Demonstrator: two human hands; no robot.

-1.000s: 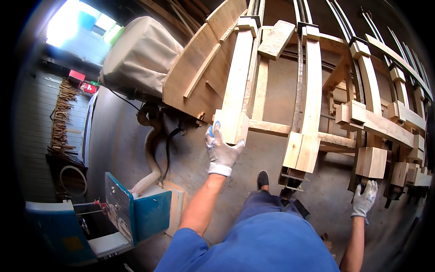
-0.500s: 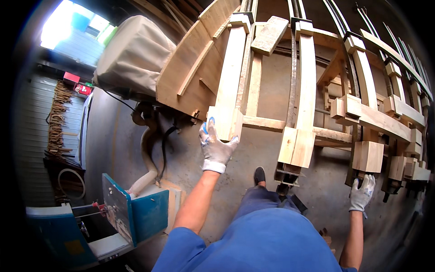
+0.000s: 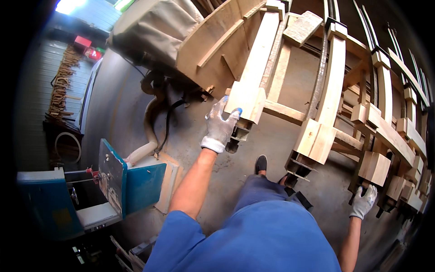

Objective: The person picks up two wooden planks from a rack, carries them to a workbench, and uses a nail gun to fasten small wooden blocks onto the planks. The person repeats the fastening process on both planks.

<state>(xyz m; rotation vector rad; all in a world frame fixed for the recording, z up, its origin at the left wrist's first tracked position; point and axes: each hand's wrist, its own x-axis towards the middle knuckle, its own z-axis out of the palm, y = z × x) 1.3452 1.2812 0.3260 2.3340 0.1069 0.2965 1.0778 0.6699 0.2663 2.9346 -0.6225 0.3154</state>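
Note:
My left hand (image 3: 220, 123), in a pale glove with blue fingertips, grips the near-left corner of a light wooden block (image 3: 245, 102). The block sits at the near end of a long bar clamp, under a pale plank (image 3: 260, 54). The clamp's dark metal end (image 3: 239, 134) sticks out below it. Far to the right, my gloved right hand (image 3: 363, 201) closes around the dark end of another clamp, just below a wooden block (image 3: 374, 168). Its fingertips are partly hidden. Between my hands, a third clamp carries a paired wooden block (image 3: 314, 140).
A loose wood piece (image 3: 302, 28) lies across the rack. Beyond the left clamp stand a curved plywood panel (image 3: 217, 45) and a covered machine (image 3: 152, 29). At left is a teal machine (image 3: 145, 188) with a hose (image 3: 144, 152). My shoe (image 3: 261, 164) is on the grey floor.
The view has turned, so the clamps sit further right. My left thumb has shifted on the block's near face, and the dark clamp end beneath it now shows. My right hand stays at its clamp.

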